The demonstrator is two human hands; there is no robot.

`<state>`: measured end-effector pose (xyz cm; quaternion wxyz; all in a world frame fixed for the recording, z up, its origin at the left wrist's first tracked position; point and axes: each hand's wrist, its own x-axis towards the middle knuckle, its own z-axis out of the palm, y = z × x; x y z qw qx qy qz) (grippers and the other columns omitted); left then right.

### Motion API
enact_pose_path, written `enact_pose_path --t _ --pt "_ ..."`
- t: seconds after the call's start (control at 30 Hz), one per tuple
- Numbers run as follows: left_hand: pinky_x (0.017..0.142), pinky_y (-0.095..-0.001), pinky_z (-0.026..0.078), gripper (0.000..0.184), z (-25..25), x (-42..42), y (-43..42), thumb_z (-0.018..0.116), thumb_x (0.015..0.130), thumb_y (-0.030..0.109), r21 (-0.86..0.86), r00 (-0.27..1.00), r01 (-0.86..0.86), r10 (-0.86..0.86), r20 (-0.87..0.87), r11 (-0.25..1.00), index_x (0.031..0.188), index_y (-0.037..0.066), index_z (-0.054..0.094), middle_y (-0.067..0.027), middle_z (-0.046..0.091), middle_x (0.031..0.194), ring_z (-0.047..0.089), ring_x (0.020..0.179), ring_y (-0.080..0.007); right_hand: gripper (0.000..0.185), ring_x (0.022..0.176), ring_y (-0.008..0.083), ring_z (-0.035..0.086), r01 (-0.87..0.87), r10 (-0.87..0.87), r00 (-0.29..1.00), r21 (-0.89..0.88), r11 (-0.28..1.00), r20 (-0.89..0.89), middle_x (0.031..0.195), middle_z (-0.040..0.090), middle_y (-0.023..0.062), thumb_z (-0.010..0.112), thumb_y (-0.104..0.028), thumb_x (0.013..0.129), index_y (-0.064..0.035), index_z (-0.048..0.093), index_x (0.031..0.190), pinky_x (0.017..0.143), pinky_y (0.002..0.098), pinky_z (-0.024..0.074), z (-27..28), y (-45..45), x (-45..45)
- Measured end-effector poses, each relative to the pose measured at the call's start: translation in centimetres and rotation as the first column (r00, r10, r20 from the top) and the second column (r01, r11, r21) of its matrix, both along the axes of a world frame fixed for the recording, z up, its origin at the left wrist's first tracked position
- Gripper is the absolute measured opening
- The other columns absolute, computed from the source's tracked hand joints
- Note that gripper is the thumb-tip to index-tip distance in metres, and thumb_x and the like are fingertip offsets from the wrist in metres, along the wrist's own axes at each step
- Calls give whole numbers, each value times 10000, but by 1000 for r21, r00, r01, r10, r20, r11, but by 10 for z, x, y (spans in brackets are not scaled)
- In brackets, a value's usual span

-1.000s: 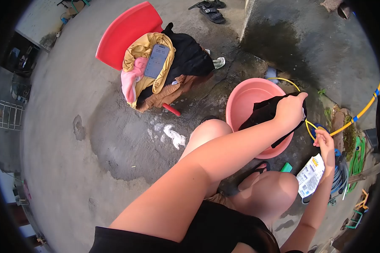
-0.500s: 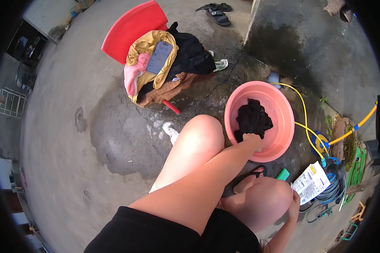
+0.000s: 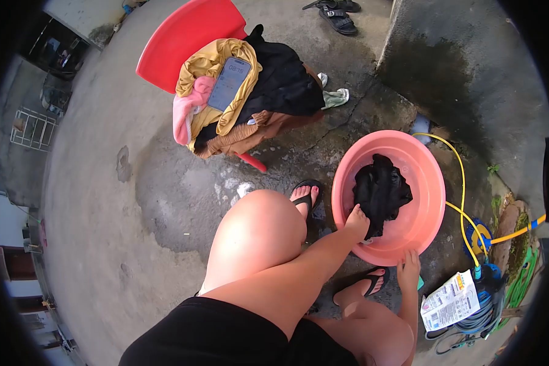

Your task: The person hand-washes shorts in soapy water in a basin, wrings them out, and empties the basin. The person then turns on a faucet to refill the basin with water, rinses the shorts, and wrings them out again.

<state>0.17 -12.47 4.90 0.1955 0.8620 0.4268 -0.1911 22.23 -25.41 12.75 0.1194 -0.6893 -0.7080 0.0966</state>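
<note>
"Pink plastic basin [image 3: 426,226], right of centre. What are the hands doing there?"

"Right hand [image 3: 410,272] is nearest, at the bottom of the rim, fingers loosely spread, tips against the plastic, nothing else in it that I can see. Just beyond, the left hand [image 3: 357,223] reaches inside, fingers together, touching the lower left edge of the black cloth [image 3: 381,192] lying in there. Whether they've pinched it, I can't tell from here."

"How would that cloth handle?"

"Soft and limp, I'd guess, with nothing to break. If it's soaked, it'd be heavier than it looks, and slippery. I'd gather a good fistful from the bunched middle rather than pluck at one corner."

"Which way does it point?"

"It's crumpled, so no clear front. The long axis runs roughly up and down the frame, bulk in the middle, narrowing towards the bottom."

"And past it?"

"Yellow hose [image 3: 463,174] on the right; farther off, upper left, a red chair [image 3: 189,43] with heaped clothes [image 3: 287,79] and a phone [image 3: 230,84] on top."
</note>
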Motion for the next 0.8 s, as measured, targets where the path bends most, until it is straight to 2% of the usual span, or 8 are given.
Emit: enact_pose_path --t 0.07,0.17,0.2,0.37,0.4,0.6,0.7,0.8 --pt "1147 -471 143 637 4 1 0 483 876 356 -31 993 -116 117 29 993 1371 -33 390 -217 457 1380 380 1333 -329 231 1093 356 534 -94 85 984 50 994 159 1068 619 183 534 -158 870 -6 629 1015 1002 481 350 -33 17 -1" --pt "1145 -469 136 766 -3 7 15 493 874 424 -77 987 -143 137 -79 987 1454 -8 243 -185 365 1460 280 1390 -313 277 1066 314 560 -122 160 961 -177 977 223 1035 646 141 494 -234 883 -31 652 986 969 455 375 -64 24 -13" --pt "1142 -477 132 809 -12 8 17 494 866 464 -96 986 -146 138 -90 985 1468 8 203 -158 305 1493 235 1406 -306 301 1002 268 594 -88 165 966 -347 934 198 989 669 94 482 -268 860 -63 677 964 904 423 412 -66 27 -16" --pt "1121 -562 94 976 -80 10 14 497 823 625 -127 953 -153 112 -283 980 1513 97 53 -19 37 1589 45 1453 -286 269 937 265 615 -136 186 970 -289 948 155 895 675 91 513 -239 784 -77 680 919 867 455 420 -79 22 -18" --pt "1122 -564 77 979 -82 9 13 488 819 640 -148 944 -119 66 -324 982 1514 99 62 -15 37 1589 39 1453 -278 273 927 270 618 -160 205 966 -255 954 161 882 673 95 512 -241 774 -80 678 920 850 452 431 -81 20 -19" --pt "1126 -568 12 1057 -89 -12 -1 449 753 767 -242 889 8 -118 -442 970 1520 149 66 5 44 1589 29 1453 -270 344 951 309 625 -153 236 968 -550 821 83 996 673 119 463 -329 835 -105 682 977 816 445 493 -78 4 -45" --pt "1126 -572 5 1050 -93 -23 -22 445 752 770 -231 847 -2 -121 -517 973 1521 169 57 13 39 1589 28 1453 -277 387 963 312 629 -135 259 965 -764 631 44 974 677 137 452 -422 848 -150 691 986 836 427 492 -49 15 -63" --pt "1115 -578 42 884 -43 -38 -28 387 822 703 -326 834 -5 -175 -523 945 1489 170 157 -13 152 1547 103 1424 -254 404 957 308 634 -177 322 947 -842 510 -4 960 680 149 465 -486 842 -205 701 1012 851 416 490 -39 17 -72"
